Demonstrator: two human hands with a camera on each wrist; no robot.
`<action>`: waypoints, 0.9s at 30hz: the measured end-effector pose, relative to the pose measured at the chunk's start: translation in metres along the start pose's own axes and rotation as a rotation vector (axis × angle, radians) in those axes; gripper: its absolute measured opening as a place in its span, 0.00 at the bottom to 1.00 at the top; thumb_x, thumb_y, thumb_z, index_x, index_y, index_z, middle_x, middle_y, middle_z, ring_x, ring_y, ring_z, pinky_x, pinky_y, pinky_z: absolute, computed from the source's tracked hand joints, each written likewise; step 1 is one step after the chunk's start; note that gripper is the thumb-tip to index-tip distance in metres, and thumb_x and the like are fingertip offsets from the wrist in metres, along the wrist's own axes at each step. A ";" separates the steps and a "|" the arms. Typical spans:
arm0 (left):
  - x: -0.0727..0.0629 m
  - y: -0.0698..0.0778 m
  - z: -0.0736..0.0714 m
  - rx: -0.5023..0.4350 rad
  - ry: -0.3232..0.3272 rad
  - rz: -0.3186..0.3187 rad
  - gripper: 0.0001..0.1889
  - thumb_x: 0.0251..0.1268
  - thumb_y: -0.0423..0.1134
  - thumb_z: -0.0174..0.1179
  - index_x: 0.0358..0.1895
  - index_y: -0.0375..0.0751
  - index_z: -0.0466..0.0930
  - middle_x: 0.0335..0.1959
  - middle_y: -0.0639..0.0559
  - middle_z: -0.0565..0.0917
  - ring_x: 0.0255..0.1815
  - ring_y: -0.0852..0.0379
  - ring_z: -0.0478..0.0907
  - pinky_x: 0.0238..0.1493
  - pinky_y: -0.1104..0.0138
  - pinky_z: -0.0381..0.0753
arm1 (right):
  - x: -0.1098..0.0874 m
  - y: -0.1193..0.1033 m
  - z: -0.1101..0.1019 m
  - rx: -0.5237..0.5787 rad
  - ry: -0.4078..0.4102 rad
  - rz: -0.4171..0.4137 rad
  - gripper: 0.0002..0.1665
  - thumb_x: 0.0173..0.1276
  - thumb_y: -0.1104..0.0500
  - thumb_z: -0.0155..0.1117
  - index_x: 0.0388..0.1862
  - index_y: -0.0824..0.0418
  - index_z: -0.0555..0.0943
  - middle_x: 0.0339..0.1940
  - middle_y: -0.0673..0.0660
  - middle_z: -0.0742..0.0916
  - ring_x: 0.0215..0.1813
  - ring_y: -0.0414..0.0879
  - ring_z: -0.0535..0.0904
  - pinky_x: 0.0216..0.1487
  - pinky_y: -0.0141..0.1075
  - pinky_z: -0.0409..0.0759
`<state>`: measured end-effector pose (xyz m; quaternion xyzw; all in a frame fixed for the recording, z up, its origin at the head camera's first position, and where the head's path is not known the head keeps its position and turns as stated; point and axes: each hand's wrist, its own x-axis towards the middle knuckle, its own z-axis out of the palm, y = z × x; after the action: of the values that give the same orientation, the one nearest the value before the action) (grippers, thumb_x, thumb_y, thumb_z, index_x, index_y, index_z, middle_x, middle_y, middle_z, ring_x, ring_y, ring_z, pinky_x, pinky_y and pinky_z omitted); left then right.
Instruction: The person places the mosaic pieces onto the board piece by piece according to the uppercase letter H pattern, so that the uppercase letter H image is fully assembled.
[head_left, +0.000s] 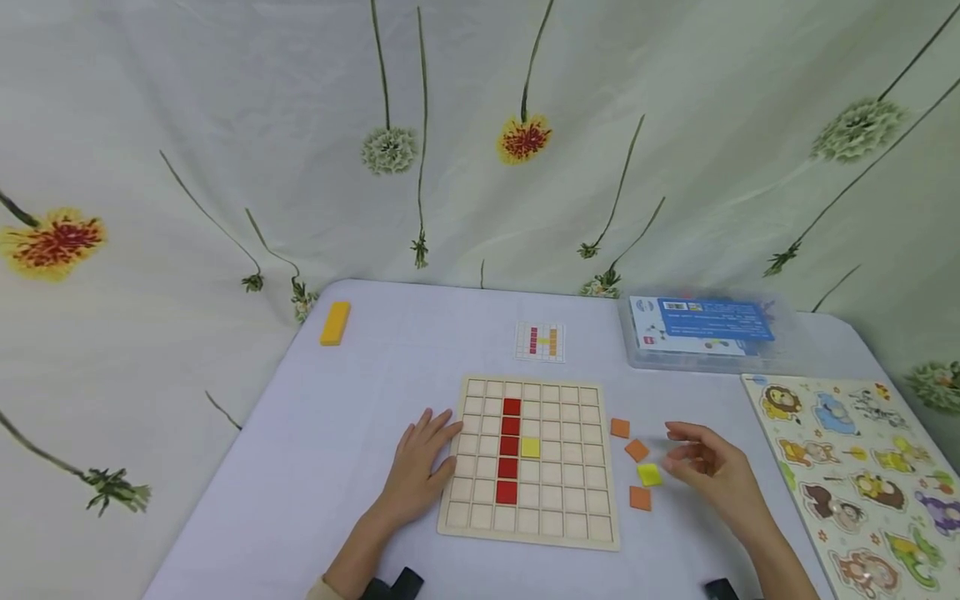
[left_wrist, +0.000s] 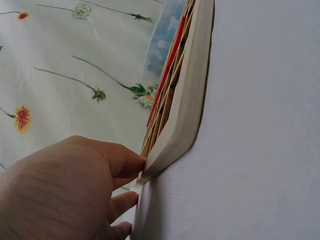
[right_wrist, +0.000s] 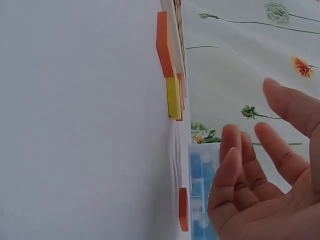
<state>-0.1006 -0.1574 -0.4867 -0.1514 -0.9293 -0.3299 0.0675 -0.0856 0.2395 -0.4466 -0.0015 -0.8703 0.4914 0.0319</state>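
on the board (head_left: 574, 500) we note four red tiles (head_left: 507, 445) in a column and one yellow tile (head_left: 530, 448). our left hand (head_left: 420, 462) lies relaxed at the board's left edge; our right hand (head_left: 712, 471), right of the board, is loosely bent, holding nothing, near a loose yellow tile (head_left: 649, 475) and three orange tiles (head_left: 637, 451). judging by the pattern card (head_left: 540, 342) behind the board, we are mid-way through the yellow step; the next move likely calls for a light pinch on that loose tile.

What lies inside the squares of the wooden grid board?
A column of red tiles and one yellow tile to its right. The board beneath these tiles is covered, not visible.
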 end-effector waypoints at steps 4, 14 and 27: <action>0.001 0.000 0.001 0.005 0.004 0.002 0.25 0.63 0.32 0.56 0.65 0.39 0.73 0.71 0.39 0.69 0.77 0.34 0.53 0.71 0.37 0.48 | 0.001 0.010 0.001 -0.009 -0.051 0.085 0.30 0.59 0.61 0.73 0.61 0.63 0.77 0.53 0.63 0.83 0.38 0.31 0.79 0.38 0.26 0.77; 0.001 0.001 0.000 0.010 0.019 0.002 0.25 0.62 0.31 0.57 0.64 0.37 0.73 0.70 0.38 0.70 0.76 0.33 0.54 0.71 0.36 0.49 | -0.002 0.022 0.008 0.017 -0.121 0.047 0.32 0.55 0.66 0.73 0.60 0.64 0.77 0.53 0.64 0.84 0.42 0.31 0.78 0.40 0.28 0.79; 0.001 0.001 0.002 0.006 0.022 -0.007 0.25 0.61 0.32 0.58 0.64 0.37 0.74 0.70 0.38 0.70 0.76 0.33 0.54 0.71 0.36 0.48 | -0.001 0.020 0.011 -0.141 -0.119 0.027 0.25 0.52 0.68 0.74 0.52 0.60 0.83 0.42 0.53 0.82 0.38 0.35 0.74 0.37 0.27 0.74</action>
<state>-0.1011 -0.1558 -0.4874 -0.1443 -0.9300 -0.3292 0.0768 -0.0860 0.2404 -0.4694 0.0139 -0.9030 0.4285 -0.0269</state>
